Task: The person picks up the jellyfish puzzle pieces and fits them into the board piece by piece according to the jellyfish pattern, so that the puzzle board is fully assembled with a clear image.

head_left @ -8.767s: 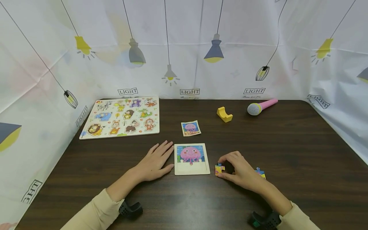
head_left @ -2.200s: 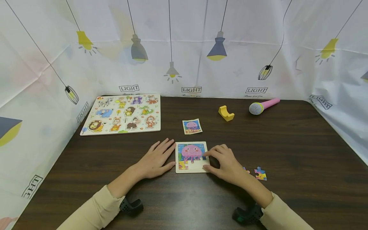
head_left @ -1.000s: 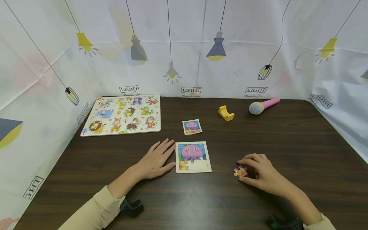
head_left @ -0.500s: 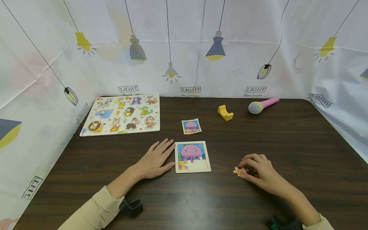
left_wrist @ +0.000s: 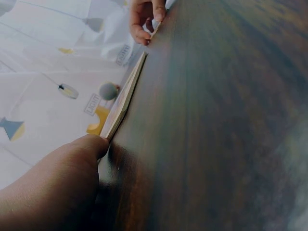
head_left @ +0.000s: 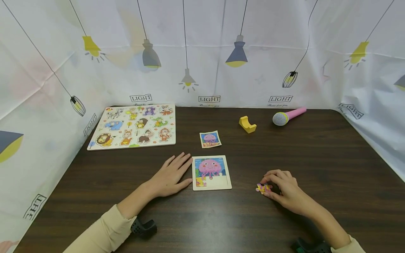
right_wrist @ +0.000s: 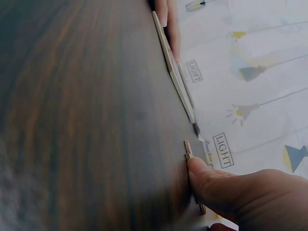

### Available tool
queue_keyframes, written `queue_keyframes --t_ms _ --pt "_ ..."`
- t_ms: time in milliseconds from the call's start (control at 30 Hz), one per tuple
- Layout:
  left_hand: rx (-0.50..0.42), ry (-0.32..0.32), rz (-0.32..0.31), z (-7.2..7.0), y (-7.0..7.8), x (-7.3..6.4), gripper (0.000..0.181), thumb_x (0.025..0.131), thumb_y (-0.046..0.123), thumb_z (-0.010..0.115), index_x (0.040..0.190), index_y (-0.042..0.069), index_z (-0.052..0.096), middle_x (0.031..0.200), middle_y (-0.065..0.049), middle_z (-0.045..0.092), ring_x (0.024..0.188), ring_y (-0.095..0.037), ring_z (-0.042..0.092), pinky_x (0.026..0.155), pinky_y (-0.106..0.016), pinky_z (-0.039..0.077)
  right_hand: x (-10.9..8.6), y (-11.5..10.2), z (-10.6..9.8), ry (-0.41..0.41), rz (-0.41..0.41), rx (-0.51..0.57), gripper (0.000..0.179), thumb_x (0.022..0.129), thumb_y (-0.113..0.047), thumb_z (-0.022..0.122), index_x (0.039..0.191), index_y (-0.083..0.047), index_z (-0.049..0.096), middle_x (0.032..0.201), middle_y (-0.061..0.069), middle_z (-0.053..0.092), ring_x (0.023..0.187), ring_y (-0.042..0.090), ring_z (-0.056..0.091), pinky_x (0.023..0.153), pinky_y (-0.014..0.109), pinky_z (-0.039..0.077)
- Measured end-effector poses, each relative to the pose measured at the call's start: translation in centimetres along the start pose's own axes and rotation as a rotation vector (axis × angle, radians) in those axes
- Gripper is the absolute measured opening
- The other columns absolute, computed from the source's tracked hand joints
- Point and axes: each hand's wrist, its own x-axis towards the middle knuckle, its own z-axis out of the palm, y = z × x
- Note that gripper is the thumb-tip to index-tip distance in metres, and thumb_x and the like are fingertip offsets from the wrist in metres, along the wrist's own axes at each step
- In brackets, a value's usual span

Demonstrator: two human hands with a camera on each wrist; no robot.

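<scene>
My left hand [head_left: 169,179] lies with straight fingers on the table, its fingertips and thumb at the left edge of the jigsaw puzzle tray [head_left: 211,188]. The tray shows a pink jellyfish picture across its top and a yellow piece [head_left: 201,181] at the lower left; bare wood shows at the lower right. To the tray's right, my right hand [head_left: 284,189] pinches a yellow and pink jigsaw piece [head_left: 262,188] between thumb and fingers, low over the table. In the right wrist view, the thumb [right_wrist: 199,168] presses against thin wooden piece edges [right_wrist: 188,148].
A small jellyfish picture card [head_left: 210,139] lies behind the tray. At the back left is an animal puzzle board [head_left: 133,128]. A yellow arch block [head_left: 247,125] and a pink toy microphone [head_left: 288,117] are at the back right of the dark table [head_left: 202,221].
The yellow corner piece has come into the tray. The right hand has left the tray, moved right and taken a loose piece, which has tilted slightly since. The left hand has stayed put.
</scene>
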Motion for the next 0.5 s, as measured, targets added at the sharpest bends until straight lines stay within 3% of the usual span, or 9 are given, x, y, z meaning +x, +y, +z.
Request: queue_keyframes --t_ms 267,500 --pt "0.003 -0.004 -0.004 -0.03 -0.02 0.04 0.067 0.095 0.049 0.035 0.146 0.006 0.024 0.150 -0.011 0.020 0.138 -0.026 0.013 0.107 -0.048 0.013 0.03 0.04 0.02 -0.002 -0.014 0.025 0.029 0.073 -0.008 0.076 0.096 -0.019 0.060 0.110 0.004 0.054 0.098 0.022 0.038 0.072 0.037 0.025" --pt "-0.007 -0.010 -0.006 -0.01 -0.02 0.02 0.067 0.095 0.048 0.035 0.146 0.006 0.023 0.150 -0.011 0.020 0.138 -0.026 0.013 0.107 -0.047 0.012 0.02 -0.07 0.10 -0.007 -0.039 0.036 0.029 0.074 -0.008 0.075 0.094 -0.020 0.059 0.103 -0.006 0.054 0.090 0.012 0.038 0.072 0.031 0.024"
